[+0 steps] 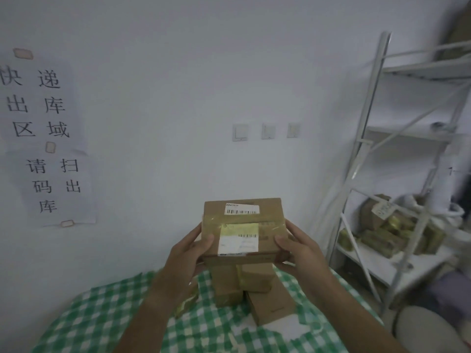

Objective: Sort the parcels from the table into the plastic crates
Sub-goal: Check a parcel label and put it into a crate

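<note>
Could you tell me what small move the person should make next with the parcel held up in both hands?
Probably turn toward a crate: the parcel is lifted clear of the table, gripped by the left hand and right hand, and no crate is in view.

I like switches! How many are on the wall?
3, in a row on the wall behind the held box: left, middle, right. None seem hidden.

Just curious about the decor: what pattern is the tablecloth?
Green and white checks, clearest at the tablecloth in the head view, under the parcels.
</note>
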